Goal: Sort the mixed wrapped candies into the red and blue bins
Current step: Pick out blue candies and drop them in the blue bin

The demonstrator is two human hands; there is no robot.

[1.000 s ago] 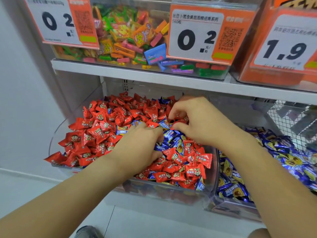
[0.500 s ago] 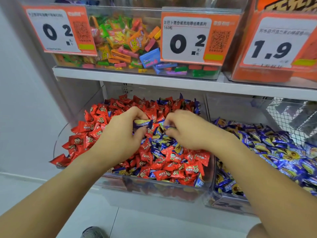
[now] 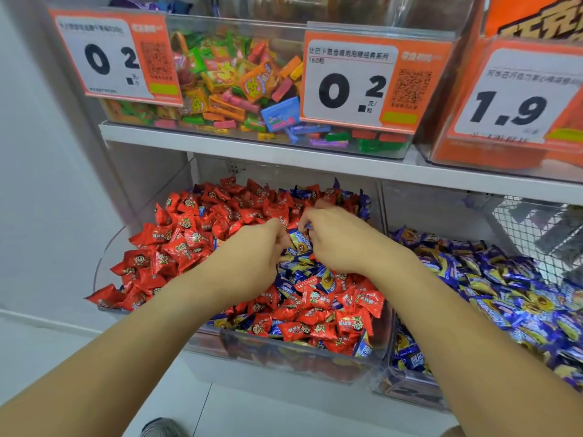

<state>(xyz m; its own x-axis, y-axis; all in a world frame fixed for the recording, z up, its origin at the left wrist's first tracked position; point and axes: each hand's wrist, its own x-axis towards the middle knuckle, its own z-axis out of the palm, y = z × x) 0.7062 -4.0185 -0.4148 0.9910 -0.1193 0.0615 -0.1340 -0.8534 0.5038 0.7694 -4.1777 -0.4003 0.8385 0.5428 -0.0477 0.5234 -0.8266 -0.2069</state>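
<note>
While both arms reach in from the bottom of the frame, a person's hands work side by side over the middle of a clear bin (image 3: 303,354) heaped with red candies (image 3: 189,244) and scattered blue candies (image 3: 293,279). The left hand (image 3: 252,263) has its fingers curled down into the pile just left of the bin's centre; what they pinch, if anything, cannot be told, since the fingertips are hidden. The right hand (image 3: 340,241), just beside it and nearly touching, also has its fingers curled, closing on a blue-and-yellow wrapped candy (image 3: 299,242) that lies between the two hands. Red wrappers fill most of the bin's left side and front edge, while blue ones gather near its centre and back right corner. Directly right of this bin, a second clear bin (image 3: 407,383) holds blue candies only. Above the bin, a white shelf (image 3: 284,159) carries a clear box of mixed colourful sweets (image 3: 239,86) and orange price tags (image 3: 356,80) reading 0.2 and 1.9.
</note>
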